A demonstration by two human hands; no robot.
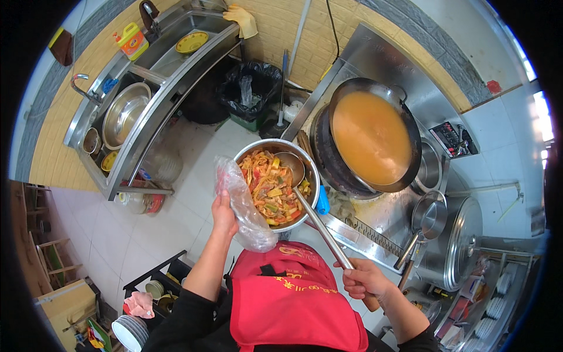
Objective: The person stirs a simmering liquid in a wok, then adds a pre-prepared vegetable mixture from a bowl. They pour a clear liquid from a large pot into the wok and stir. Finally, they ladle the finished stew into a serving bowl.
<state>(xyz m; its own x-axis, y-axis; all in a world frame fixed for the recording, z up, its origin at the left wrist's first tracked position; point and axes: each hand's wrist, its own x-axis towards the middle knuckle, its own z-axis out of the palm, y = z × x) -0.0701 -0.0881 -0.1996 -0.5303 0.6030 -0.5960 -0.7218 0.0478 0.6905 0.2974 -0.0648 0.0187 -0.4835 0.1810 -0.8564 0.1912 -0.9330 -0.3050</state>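
Observation:
My left hand [225, 215] grips a crumpled clear plastic bag [246, 215], which lies against the left rim of a round steel basin [281, 141]. Whether those fingers also hold the rim is hidden by the bag. Inside the basin is a mix of sliced vegetables and other cooked pieces [270, 185] in a reddish sauce. My right hand [365, 279] is closed around the wooden-ended handle of a long steel ladle [292, 169]. The ladle's bowl rests in the food at the basin's right side. What bears the basin from below cannot be seen.
Right of the basin, a large black wok [415, 132] of orange-brown liquid tilts over the stove [387, 215]. A saucepan [429, 218] and a lidded steel stockpot [459, 246] stand beyond. To the left are a steel sink unit [151, 110] and a black-lined bin [226, 88].

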